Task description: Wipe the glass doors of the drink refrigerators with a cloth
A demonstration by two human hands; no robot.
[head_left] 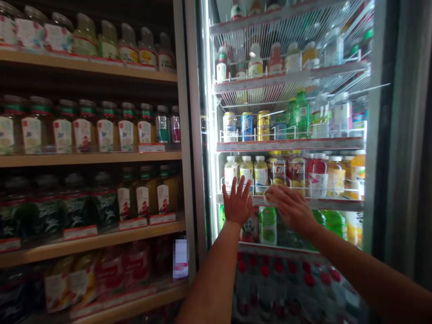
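Bottles (pixel 260 170) line a lit fridge shelf (pixel 332 204); left hand (pixel 238 204) before them, fingers spread; right hand (pixel 293 208) nearby, fingers together, its grip unclear.

the spread left hand (pixel 238 206) and the right hand (pixel 290 208) reach toward bottles (pixel 261 173) in a lit fridge (pixel 290 145).

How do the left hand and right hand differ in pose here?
The left hand has its fingers spread, while the right hand has its fingers close together. The left hand's fingers point up; the right hand's point toward the left. Both hands are bare and raised before the lit fridge shelves.
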